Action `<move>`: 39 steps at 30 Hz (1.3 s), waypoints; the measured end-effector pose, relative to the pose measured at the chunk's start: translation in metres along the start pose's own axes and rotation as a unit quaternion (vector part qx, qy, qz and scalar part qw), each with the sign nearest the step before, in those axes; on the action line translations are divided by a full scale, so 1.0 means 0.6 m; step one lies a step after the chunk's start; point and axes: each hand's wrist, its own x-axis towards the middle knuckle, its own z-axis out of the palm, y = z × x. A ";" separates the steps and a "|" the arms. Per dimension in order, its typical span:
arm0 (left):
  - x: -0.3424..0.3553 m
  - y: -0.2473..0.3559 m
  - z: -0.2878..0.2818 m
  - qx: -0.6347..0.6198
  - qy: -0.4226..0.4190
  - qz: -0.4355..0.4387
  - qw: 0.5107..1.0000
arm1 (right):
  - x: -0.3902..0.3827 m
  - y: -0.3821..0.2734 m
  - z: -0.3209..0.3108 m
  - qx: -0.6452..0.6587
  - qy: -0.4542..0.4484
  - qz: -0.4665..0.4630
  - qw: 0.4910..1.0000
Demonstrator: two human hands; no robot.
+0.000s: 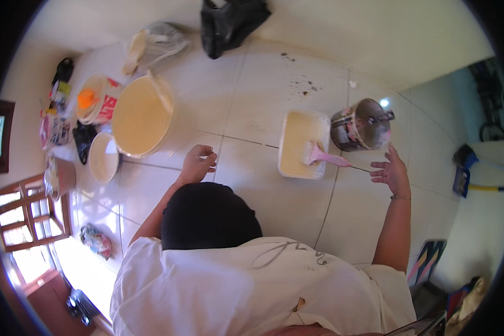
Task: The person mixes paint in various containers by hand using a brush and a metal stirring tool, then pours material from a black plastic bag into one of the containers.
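Observation:
My left hand (pixel 199 161) hovers with loosely bent, separated fingers and nothing visible in them, right of a large bucket of cream liquid (pixel 140 115). My right hand (pixel 391 171) is open, fingers spread, beside the metal end of a pink-handled roller (pixel 329 158); whether they touch is unclear. The roller's head lies in a white rectangular tray of cream paint (pixel 299 126). A stained, dark patterned can (pixel 347 126) stands just right of the tray, with a tool across its rim. My black-clad lap and white shirt fill the lower middle.
Smaller buckets (pixel 98 92), a white basin (pixel 103 157) and assorted containers line the left, near a wooden window. Black (pixel 229 25) and clear (pixel 162 42) plastic bags lie by the back wall. A blue dustpan (pixel 462 171), yellow-handled tool (pixel 484 189) and sandals (pixel 425 260) are at right.

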 end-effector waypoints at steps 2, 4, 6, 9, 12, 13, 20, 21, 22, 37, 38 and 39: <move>-0.008 -0.021 -0.015 -0.013 0.059 -0.027 0.998 | 0.000 -0.002 0.010 -0.007 -0.014 -0.005 1.000; -0.025 -0.035 -0.028 -0.024 0.122 -0.065 0.990 | -0.002 -0.002 0.012 -0.013 -0.023 -0.011 1.000; -0.044 -0.053 -0.037 -0.072 0.209 -0.113 0.969 | 0.003 0.004 0.011 -0.018 -0.021 0.006 1.000; -0.051 -0.068 -0.053 -0.071 0.300 -0.126 0.943 | 0.022 0.017 0.001 0.006 0.019 0.007 1.000; -0.052 -0.052 -0.053 -0.006 0.356 -0.022 0.934 | 0.025 0.009 0.002 0.007 0.032 0.002 0.999; -0.045 -0.046 -0.058 -0.008 0.359 -0.023 0.933 | 0.025 0.005 0.003 0.011 0.048 0.000 0.999; -0.003 -0.044 -0.117 -0.095 0.279 0.112 0.949 | 0.029 0.015 -0.021 0.009 0.103 -0.023 0.994; -0.005 -0.043 -0.118 -0.123 0.272 0.082 0.951 | 0.031 0.019 -0.025 0.022 0.108 -0.025 0.994; -0.006 -0.041 -0.120 -0.124 0.274 0.080 0.950 | 0.033 0.023 -0.027 0.034 0.111 -0.026 0.993; 0.081 -0.035 -0.085 -0.106 0.143 0.162 0.971 | 0.062 0.001 -0.013 0.027 0.151 -0.081 0.985; 0.078 -0.030 -0.091 -0.106 0.145 0.161 0.971 | 0.064 0.003 -0.012 0.027 0.150 -0.081 0.985; 0.073 -0.025 -0.102 -0.106 0.090 0.134 0.981 | 0.068 0.006 -0.013 0.029 0.155 -0.085 0.984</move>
